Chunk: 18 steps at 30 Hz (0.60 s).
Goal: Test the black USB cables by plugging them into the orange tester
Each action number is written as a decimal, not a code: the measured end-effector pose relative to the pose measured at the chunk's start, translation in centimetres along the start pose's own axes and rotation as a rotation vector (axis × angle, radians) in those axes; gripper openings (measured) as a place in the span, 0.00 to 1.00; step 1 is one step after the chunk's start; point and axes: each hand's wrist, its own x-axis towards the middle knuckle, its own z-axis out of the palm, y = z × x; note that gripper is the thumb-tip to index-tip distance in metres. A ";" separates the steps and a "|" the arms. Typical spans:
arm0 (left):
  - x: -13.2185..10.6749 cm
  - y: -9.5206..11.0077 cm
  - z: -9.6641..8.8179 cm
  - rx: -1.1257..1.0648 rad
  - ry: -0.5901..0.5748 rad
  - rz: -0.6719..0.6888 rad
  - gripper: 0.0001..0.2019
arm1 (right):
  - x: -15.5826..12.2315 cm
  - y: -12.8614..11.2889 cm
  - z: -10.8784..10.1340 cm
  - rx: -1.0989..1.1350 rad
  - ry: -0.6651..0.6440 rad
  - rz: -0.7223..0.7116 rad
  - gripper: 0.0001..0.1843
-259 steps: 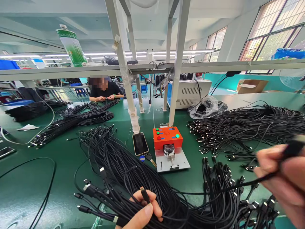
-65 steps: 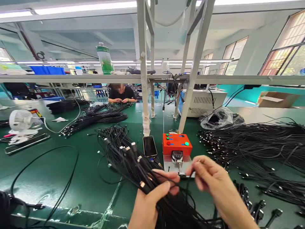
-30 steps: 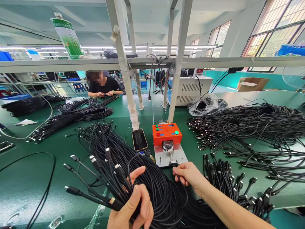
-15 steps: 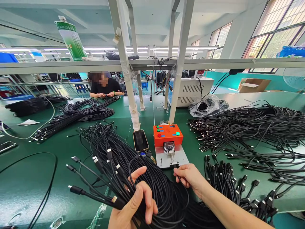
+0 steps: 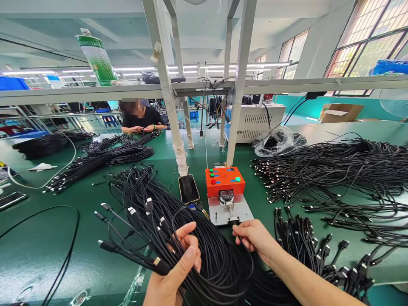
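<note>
My left hand point(image 5: 177, 265) is wrapped round a bunch of black USB cables point(image 5: 137, 238), their metal-tipped plugs fanning out to the left. Between finger and thumb, my right hand point(image 5: 253, 238) pinches one black cable point(image 5: 241, 240) just behind its plug. That plug meets the front edge of the metal plate of a test fixture point(image 5: 244, 206); its tip is hidden there. On the fixture sit a round digital gauge point(image 5: 226, 195) and an orange box point(image 5: 225, 180) with green and red buttons. A large heap of cables point(image 5: 204, 242) runs beneath and between both hands.
A phone point(image 5: 188, 189) lies left of the fixture, with keys beside it. More cable bundles point(image 5: 334, 170) cover the right side, and others point(image 5: 105, 151) lie at the back left. Shelf posts point(image 5: 237, 85) rise behind the fixture. A co-worker point(image 5: 142, 119) sits across the table.
My left hand's fingers have drawn in closer round the cables, and the bunch's plugs have shifted slightly right. The right hand stays at the fixture's edge. The view has turned a little.
</note>
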 end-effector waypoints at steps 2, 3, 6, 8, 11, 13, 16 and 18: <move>-0.3 0.0 0.2 0.041 0.014 0.031 0.20 | 0.0 0.0 -0.1 0.002 -0.002 -0.001 0.13; -0.5 0.0 0.4 0.079 0.044 0.052 0.22 | 0.0 0.0 -0.1 0.002 -0.003 -0.001 0.13; -1.3 0.3 1.2 0.244 0.233 0.098 0.31 | -0.1 -0.2 -0.2 0.000 -0.010 0.000 0.13; -1.7 0.7 2.0 0.378 0.366 0.106 0.37 | -0.1 -0.3 0.0 -0.004 -0.011 -0.002 0.13; -2.0 1.6 3.1 0.517 0.438 0.099 0.42 | -0.2 -0.3 0.5 -0.019 -0.004 0.001 0.13; -2.1 2.1 3.7 0.556 0.438 0.068 0.40 | -0.5 -0.4 0.3 -0.058 -0.008 0.003 0.13; -2.3 2.8 4.6 0.551 0.401 -0.017 0.30 | -2.2 -1.3 -1.8 -0.297 -0.057 -0.012 0.13; -2.4 2.9 5.0 0.499 0.327 -0.061 0.24 | -3.9 -2.4 -4.0 -0.630 0.018 -0.051 0.15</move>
